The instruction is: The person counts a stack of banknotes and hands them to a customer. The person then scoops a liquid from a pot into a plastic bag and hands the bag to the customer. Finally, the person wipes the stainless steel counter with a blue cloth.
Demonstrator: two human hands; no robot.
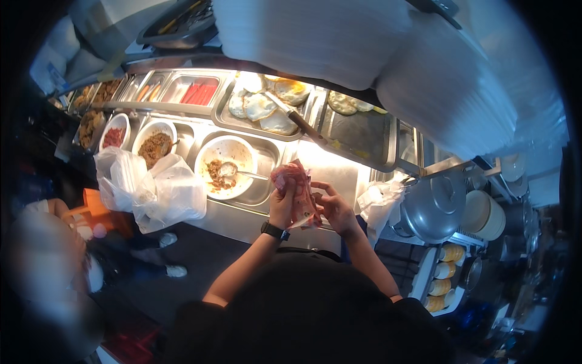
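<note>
A wad of reddish banknotes is in my left hand, its thumb pressed over the notes; a dark watch is on that wrist. My right hand is at the wad's right edge with its fingers partly spread; whether it pinches a note cannot be told. Ahead is the steel counter. Left of the hands, a white bowl with minced food holds a metal spoon. A wooden-handled spatula lies across a tray of fried eggs.
Bagged white containers stand at the left edge. A tray is beyond the hands, with a large lidded pot to the right. White foam containers are stacked above. Another person is at the lower left.
</note>
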